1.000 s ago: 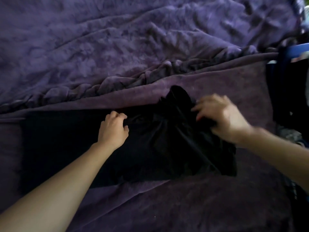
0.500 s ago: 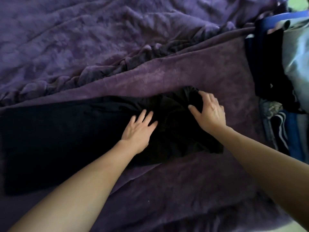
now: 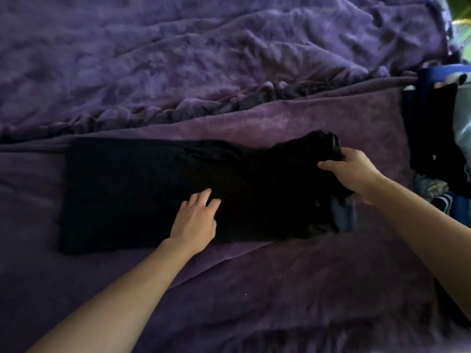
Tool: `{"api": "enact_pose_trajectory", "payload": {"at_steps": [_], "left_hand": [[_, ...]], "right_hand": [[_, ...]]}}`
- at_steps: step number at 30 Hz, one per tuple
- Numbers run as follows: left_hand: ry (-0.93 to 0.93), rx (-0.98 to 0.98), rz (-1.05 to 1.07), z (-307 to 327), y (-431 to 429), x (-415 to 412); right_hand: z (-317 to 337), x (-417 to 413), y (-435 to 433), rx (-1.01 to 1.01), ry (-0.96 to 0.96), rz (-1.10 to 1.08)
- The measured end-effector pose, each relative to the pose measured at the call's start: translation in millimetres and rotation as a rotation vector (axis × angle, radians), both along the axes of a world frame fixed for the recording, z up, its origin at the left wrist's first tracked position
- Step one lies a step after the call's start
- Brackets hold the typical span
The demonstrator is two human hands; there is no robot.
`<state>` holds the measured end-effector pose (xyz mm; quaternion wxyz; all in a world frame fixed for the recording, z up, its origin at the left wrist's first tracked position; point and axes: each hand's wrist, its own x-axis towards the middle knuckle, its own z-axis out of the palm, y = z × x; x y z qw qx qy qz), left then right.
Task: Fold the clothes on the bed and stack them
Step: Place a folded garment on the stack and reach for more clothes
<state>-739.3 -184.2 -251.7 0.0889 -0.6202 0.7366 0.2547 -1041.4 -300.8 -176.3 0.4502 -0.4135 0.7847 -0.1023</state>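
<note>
Head view: a person bends over a bed spread with a rumpled purple plush blanket (image 3: 229, 59).
Garment: a long black cloth garment (image 3: 142, 189) lies across the near half of the bed, flat at the left and bunched at its right end.
Left hand: the left hand (image 3: 195, 220) presses flat on the garment's near edge, fingers straight and slightly spread, gripping nothing.
Right hand: the right hand (image 3: 353, 173) has its fingers and thumb curled round the bunched right end.
Change: a second ago the left hand was curled into the cloth; it now lies flat, and the cloth around it looks smoother.
Meaning: the smoothing appears nearly done, and the first fold probably comes next.
Beside: a heap of dark and blue clothes (image 3: 433, 128) waits at the right edge, well apart from the garment.
</note>
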Motion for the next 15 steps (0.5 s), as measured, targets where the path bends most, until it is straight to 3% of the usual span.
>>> {"api": "enact_pose_trajectory", "payload": {"at_steps": [6, 13, 15], "left_hand": [[0.06, -0.031, 0.202, 11.2, 33.1, 63.3], [0.14, -0.062, 0.418, 6.6, 71.0, 108.5], [0.17, -0.112, 0.448, 7.4, 73.4, 108.3]], "right_hand": [[32.1, 110.6, -9.4, 0.123, -0.206, 0.113], [-21.8, 250.0, 3.1, 0.322, -0.402, 0.105], [-40.7, 246.9, 6.5, 0.206, -0.36, 0.029]]}}
